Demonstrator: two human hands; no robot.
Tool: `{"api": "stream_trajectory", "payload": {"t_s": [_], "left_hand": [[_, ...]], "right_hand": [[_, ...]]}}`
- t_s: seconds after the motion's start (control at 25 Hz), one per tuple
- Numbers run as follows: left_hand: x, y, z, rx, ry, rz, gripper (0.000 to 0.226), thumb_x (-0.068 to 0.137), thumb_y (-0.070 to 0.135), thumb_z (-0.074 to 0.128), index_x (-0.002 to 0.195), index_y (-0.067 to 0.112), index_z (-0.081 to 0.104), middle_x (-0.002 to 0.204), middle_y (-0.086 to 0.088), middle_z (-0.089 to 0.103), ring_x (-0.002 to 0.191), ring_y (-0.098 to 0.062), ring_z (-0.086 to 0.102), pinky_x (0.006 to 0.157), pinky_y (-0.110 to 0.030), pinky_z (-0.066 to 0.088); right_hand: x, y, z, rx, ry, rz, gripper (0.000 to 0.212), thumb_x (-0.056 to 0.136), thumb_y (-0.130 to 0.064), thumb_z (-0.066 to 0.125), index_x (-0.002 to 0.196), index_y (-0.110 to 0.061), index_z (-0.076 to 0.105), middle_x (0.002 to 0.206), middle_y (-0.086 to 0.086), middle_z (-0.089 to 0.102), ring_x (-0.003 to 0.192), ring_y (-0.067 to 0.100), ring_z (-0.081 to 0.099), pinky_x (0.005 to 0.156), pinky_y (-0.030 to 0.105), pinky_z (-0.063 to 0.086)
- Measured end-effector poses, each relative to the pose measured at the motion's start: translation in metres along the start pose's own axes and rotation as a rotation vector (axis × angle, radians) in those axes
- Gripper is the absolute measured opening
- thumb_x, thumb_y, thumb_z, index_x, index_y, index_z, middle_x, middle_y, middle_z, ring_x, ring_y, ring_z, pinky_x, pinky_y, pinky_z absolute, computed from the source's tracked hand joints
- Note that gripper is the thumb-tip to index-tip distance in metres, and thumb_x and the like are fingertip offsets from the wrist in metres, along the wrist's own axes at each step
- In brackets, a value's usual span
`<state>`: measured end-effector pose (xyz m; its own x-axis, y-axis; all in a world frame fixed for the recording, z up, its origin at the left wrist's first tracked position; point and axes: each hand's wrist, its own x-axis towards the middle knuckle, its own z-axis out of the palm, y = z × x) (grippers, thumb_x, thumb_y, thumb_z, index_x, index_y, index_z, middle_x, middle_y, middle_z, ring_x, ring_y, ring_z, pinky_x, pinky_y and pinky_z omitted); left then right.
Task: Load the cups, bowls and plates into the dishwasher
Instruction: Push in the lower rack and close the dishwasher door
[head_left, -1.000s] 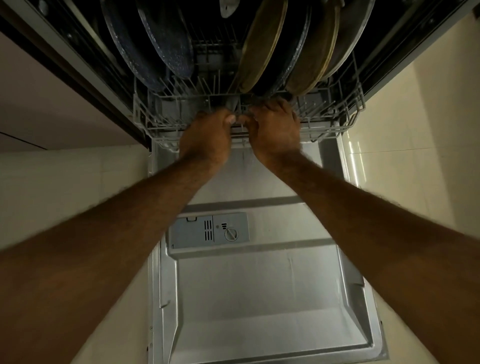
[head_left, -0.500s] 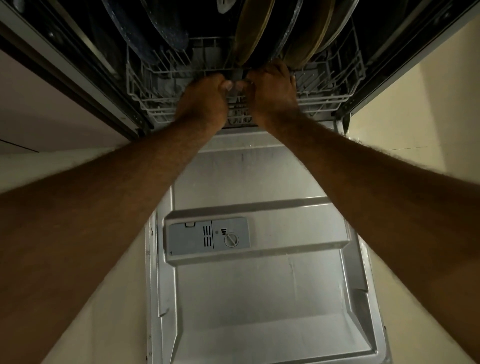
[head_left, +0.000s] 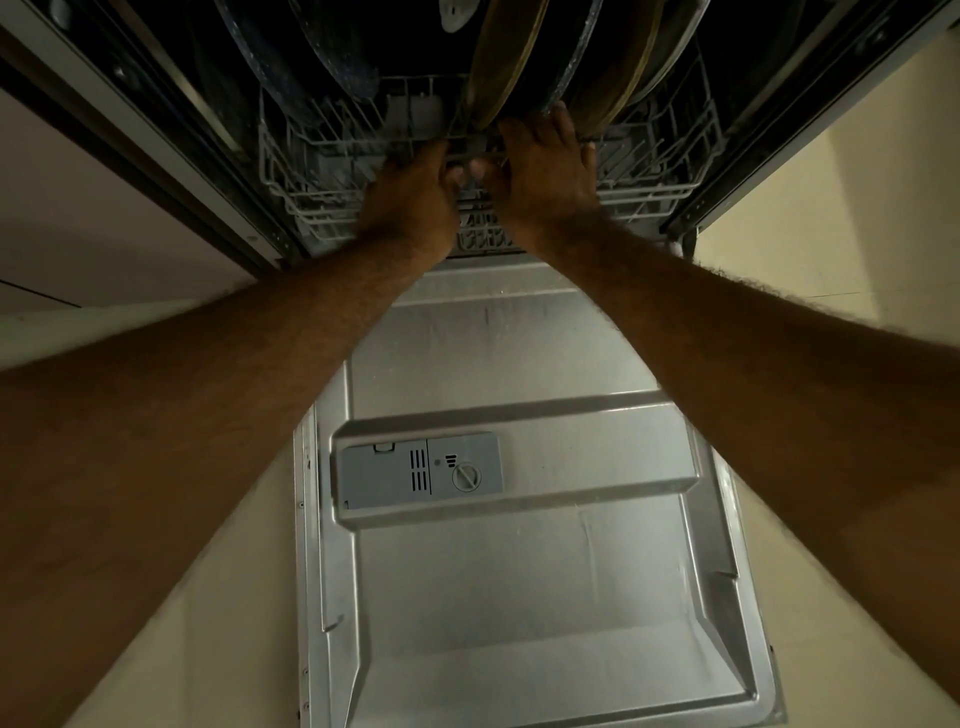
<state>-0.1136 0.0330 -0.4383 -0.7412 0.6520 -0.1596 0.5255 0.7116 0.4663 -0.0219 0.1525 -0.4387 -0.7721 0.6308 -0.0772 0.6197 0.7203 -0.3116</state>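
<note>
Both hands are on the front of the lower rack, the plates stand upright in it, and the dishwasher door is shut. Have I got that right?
Not quite: the door is open, folded down flat below the arms, as the head view shows. The rest holds: left hand and right hand are on the front of the lower rack, with the plates upright in it.

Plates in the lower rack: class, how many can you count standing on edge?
6, perhaps more hidden. Two bluish plates stand left of centre. Four stand on the right: a tan plate, a dark plate, another tan plate and a rightmost plate.
</note>
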Motion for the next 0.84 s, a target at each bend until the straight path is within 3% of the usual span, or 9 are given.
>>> {"api": "stream_trajectory", "payload": {"t_s": [0.12,0.24,0.44,0.84], "left_hand": [[-0.028,-0.008,0.003,0.094,-0.004,0.047,0.066,0.103,0.05,0.049,0.16,0.031,0.021,0.151,-0.021,0.042,0.132,-0.041,0.048,0.101,-0.059,0.048],[-0.064,-0.018,0.009,0.206,0.026,0.119,0.077,0.1,0.06,0.045,0.163,0.027,0.015,0.16,-0.019,0.034,0.144,-0.04,0.037,0.109,-0.063,0.039],[-0.139,-0.027,0.02,0.299,-0.011,0.172,0.078,0.101,0.067,0.03,0.164,0.026,0.005,0.169,-0.016,0.015,0.156,-0.039,0.013,0.123,-0.061,0.017],[-0.33,-0.031,0.058,0.265,-0.144,0.12,0.077,0.102,0.068,0.022,0.164,0.03,-0.001,0.171,-0.012,0.005,0.158,-0.033,0.002,0.125,-0.052,0.004]], "right_hand": [[-0.037,-0.006,-0.004,0.026,0.062,-0.02,0.069,0.1,-0.048,0.049,0.159,-0.025,0.022,0.168,0.012,0.011,0.155,0.034,0.004,0.121,0.062,0.008],[-0.082,-0.008,0.0,0.034,0.054,-0.048,0.07,0.1,-0.041,0.051,0.16,-0.023,0.018,0.168,0.013,0.007,0.155,0.034,0.004,0.122,0.061,0.009],[-0.152,-0.001,0.005,-0.005,-0.025,-0.079,0.069,0.103,-0.045,0.047,0.16,-0.021,0.016,0.169,0.012,0.005,0.155,0.03,0.002,0.122,0.061,0.011],[-0.332,0.018,0.023,-0.01,-0.196,-0.144,0.065,0.104,-0.047,0.042,0.16,-0.024,0.016,0.169,0.008,0.009,0.156,0.027,0.004,0.124,0.056,0.014]]}}
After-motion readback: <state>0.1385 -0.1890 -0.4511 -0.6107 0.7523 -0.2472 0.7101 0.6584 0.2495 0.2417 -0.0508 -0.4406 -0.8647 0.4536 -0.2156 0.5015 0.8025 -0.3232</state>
